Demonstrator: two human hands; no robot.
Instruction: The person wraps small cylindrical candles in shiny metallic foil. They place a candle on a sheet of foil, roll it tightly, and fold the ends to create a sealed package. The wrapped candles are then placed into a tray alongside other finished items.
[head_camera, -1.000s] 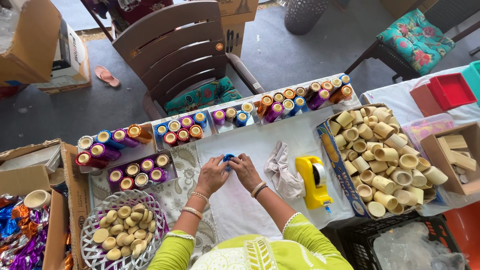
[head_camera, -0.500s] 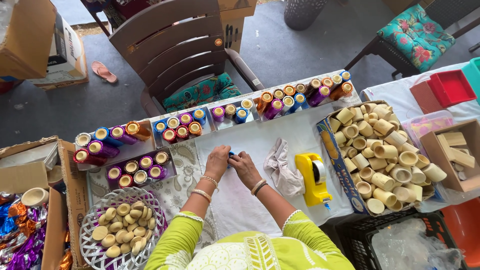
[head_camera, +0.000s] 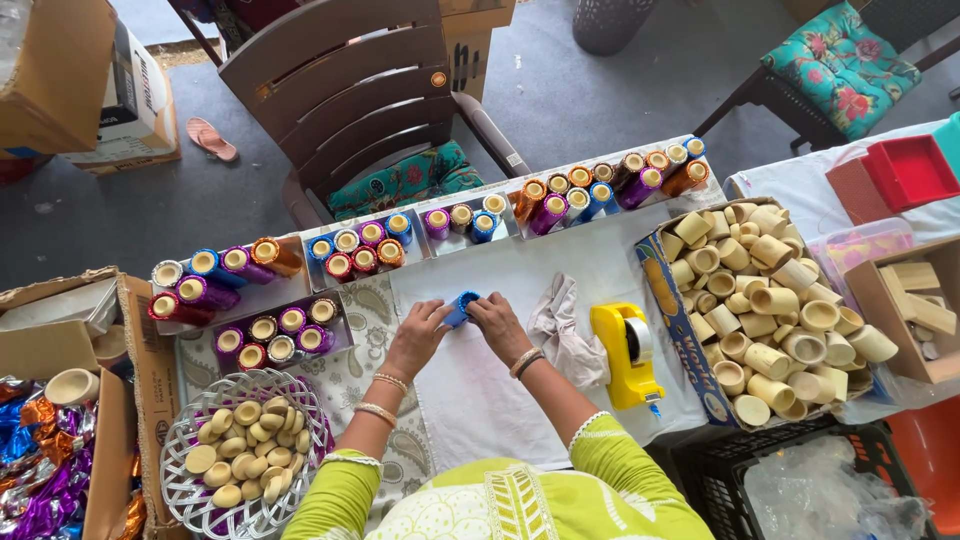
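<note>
Head cam: our left hand (head_camera: 420, 335) & right hand (head_camera: 497, 322) pinch blue cup (head_camera: 461, 306) (foil-wrapped?); loose grip could tear wrap.

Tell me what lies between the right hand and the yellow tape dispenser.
A crumpled pale cloth lies between the right hand and the yellow tape dispenser, in the head view.
</note>
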